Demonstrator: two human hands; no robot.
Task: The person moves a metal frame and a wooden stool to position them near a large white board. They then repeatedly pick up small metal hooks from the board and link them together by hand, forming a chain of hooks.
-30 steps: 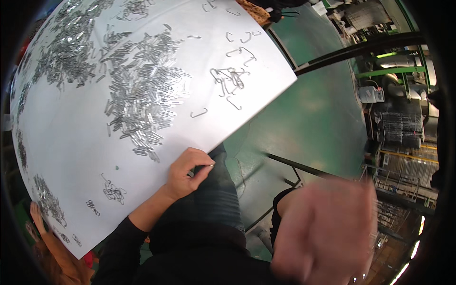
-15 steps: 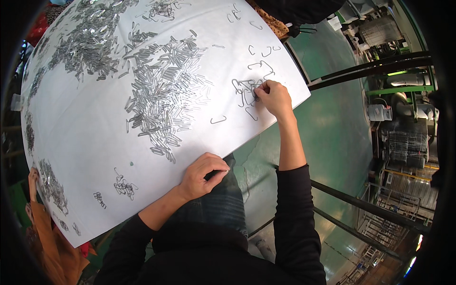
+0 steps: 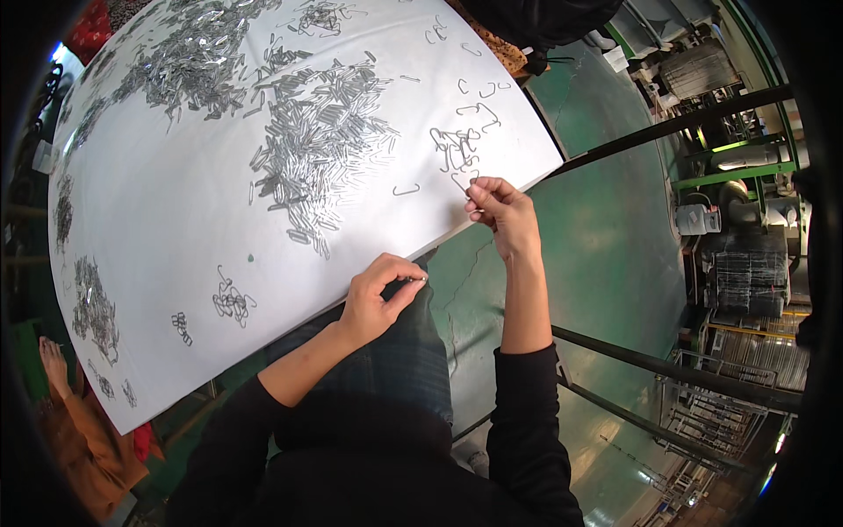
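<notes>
My right hand (image 3: 505, 211) is pinched at the table's near right edge, thumb against fingers, on what looks like a thin wire hook, mostly hidden by the fingertips. Just beyond it lies a tangled pile of grey wire hooks (image 3: 452, 147). My left hand (image 3: 379, 294) is by the front edge, thumb and forefinger pressed together with a tiny shiny bit showing between them; its kind is too small to make out. A single wire hook (image 3: 406, 191) lies on the white table (image 3: 351, 237) between the hands. Beyond is a large heap of small oblong metal pieces (image 3: 316, 149).
Further heaps of metal pieces (image 3: 189, 70) cover the far left. A small hook pile (image 3: 232, 303) and a short coiled-looking cluster (image 3: 182, 328) lie at the near left. Another person's hand (image 3: 53, 360) is beyond the left edge. Dark rails (image 3: 667, 364) cross the green floor at right.
My right hand has drawn back from the hook pile toward the table edge, still pinched. The left hand keeps its pinch. The view has shifted slightly, and the other person's hand has left the table edge.
</notes>
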